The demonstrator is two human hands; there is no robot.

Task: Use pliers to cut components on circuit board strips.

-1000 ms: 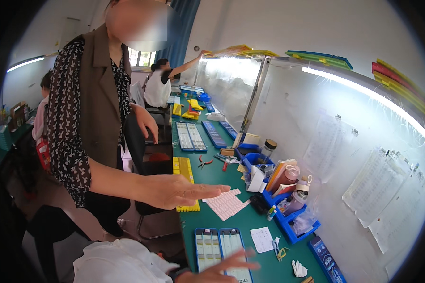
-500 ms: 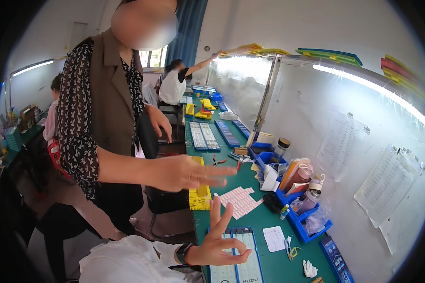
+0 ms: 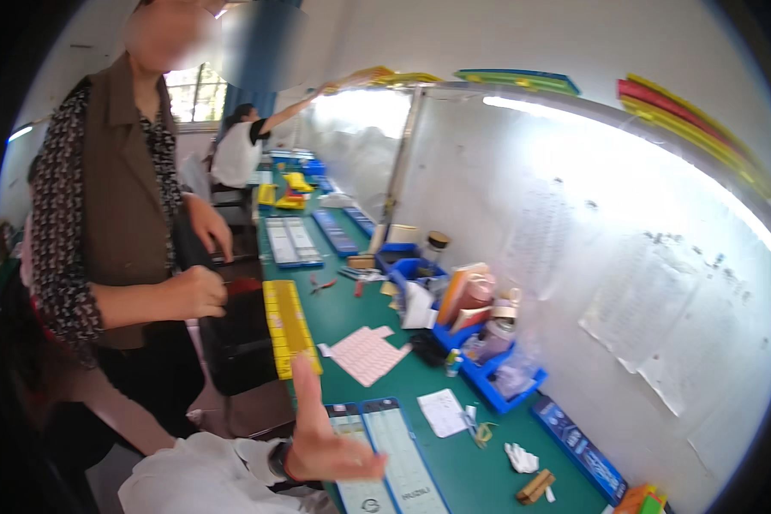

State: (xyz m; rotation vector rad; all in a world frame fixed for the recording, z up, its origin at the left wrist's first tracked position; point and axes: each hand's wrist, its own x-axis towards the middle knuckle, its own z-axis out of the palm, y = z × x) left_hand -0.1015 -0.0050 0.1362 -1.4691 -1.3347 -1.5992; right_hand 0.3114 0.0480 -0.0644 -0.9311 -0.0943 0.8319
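Note:
My left hand (image 3: 325,445) is raised over the near table edge, its forearm in a white sleeve with a dark watch on the wrist. One finger points up and another part of the hand reaches right, spread apart. It is blurred and holds nothing. Behind it lie white-and-blue flat cases (image 3: 403,463) side by side. My right hand is out of view. To the left stands a person in a brown vest (image 3: 124,180), with one hand (image 3: 197,293) closed in front of the body and the other hanging lower.
On the green table (image 3: 338,330) are a yellow flat case (image 3: 289,338), a pink printed sheet (image 3: 370,355), a white note (image 3: 444,413), crumpled tissue (image 3: 521,457) and a wooden block (image 3: 534,487). Blue bins (image 3: 497,390) holding bottles line the wall. Another person (image 3: 238,154) reaches up farther back.
My view has swung right. My left hand has gone from a thumb-and-finger ring to spread fingers. The standing person's outstretched hand has drawn back left and closed.

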